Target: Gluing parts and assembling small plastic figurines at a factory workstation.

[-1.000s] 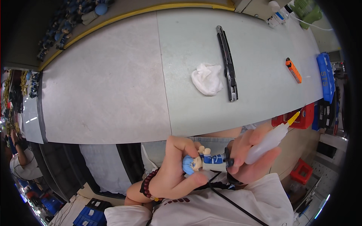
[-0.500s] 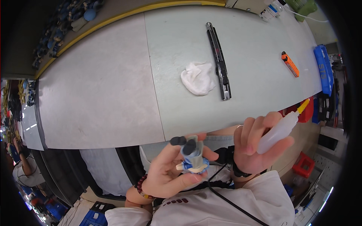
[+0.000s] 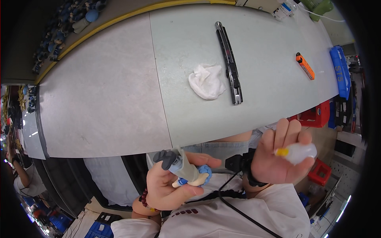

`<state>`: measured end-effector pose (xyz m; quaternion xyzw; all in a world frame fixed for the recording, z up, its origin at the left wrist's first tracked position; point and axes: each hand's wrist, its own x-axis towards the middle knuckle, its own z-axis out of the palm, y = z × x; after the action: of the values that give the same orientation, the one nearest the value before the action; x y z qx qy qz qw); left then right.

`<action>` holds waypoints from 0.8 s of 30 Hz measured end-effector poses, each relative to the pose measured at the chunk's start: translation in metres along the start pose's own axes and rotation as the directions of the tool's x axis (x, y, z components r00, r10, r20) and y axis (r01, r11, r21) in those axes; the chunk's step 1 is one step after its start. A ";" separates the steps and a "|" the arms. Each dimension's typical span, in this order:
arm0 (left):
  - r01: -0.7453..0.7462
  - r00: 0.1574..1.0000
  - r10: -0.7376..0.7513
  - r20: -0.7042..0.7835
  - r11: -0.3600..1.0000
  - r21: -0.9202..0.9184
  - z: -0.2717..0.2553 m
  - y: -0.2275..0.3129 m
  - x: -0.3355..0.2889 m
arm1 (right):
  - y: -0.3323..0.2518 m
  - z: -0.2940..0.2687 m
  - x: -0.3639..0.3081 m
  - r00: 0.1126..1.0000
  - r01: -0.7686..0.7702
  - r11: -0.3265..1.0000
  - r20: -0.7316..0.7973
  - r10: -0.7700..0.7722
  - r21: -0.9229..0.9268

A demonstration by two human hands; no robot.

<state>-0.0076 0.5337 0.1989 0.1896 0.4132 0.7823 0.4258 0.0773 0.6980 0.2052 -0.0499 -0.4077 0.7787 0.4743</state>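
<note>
A small figurine point(image 3: 185, 168) with blue hair, grey-blue legs and dark shoes lies across the fingers of my left hand point(image 3: 163, 189). Its shoes point up and to the left, and the blue head rests toward my thumb side. My right hand point(image 3: 274, 156), to the right of it, is closed round a translucent white squeeze bottle point(image 3: 302, 153). The yellow tip of the bottle points left, toward the figurine, with a gap between them. Both hands are held off the near edge of the table, above my lap.
On the table point(image 3: 119, 79) lie a crumpled white cloth point(image 3: 207, 82), a black utility knife point(image 3: 229, 63) and an orange object point(image 3: 305, 66) like a small cutter. Several figurines point(image 3: 63, 27) sit on the shelf at far left. A blue bin point(image 3: 340, 73) stands at the right edge.
The squeeze bottle has turned in my right hand, its yellow tip swinging from up-right to pointing left. My left hand has tilted the figurine, so its shoes now lean left.
</note>
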 end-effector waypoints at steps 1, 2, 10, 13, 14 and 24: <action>-0.003 1.000 0.002 -0.030 1.000 -0.021 0.002 0.000 -0.001 | -0.003 0.001 -0.001 0.997 0.018 0.997 0.073 -0.012 -0.076; -0.004 0.998 0.001 -0.059 0.999 -0.041 0.003 -0.001 -0.001 | -0.005 0.001 -0.002 0.989 0.041 0.988 0.143 -0.020 -0.149; 0.046 0.948 0.044 -0.314 0.961 0.274 0.012 -0.003 -0.004 | -0.002 0.007 -0.007 0.924 0.258 0.880 0.368 -0.104 -0.399; 0.028 0.955 0.063 -0.290 0.954 0.299 0.012 -0.004 -0.002 | -0.003 0.000 -0.004 0.873 0.294 0.858 0.485 -0.061 -0.422; 0.019 0.958 0.066 -0.280 0.956 0.292 0.013 -0.004 -0.002 | -0.003 0.000 -0.004 0.861 0.314 0.848 0.505 -0.065 -0.426; -0.012 0.961 0.093 -0.260 0.955 0.296 0.012 -0.002 0.001 | -0.005 0.004 -0.001 0.833 0.373 0.788 0.551 -0.051 -0.490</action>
<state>0.0010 0.5408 0.2039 0.1525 0.5732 0.7425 0.3113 0.0794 0.6964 0.2108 0.0641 -0.7381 0.5406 0.3985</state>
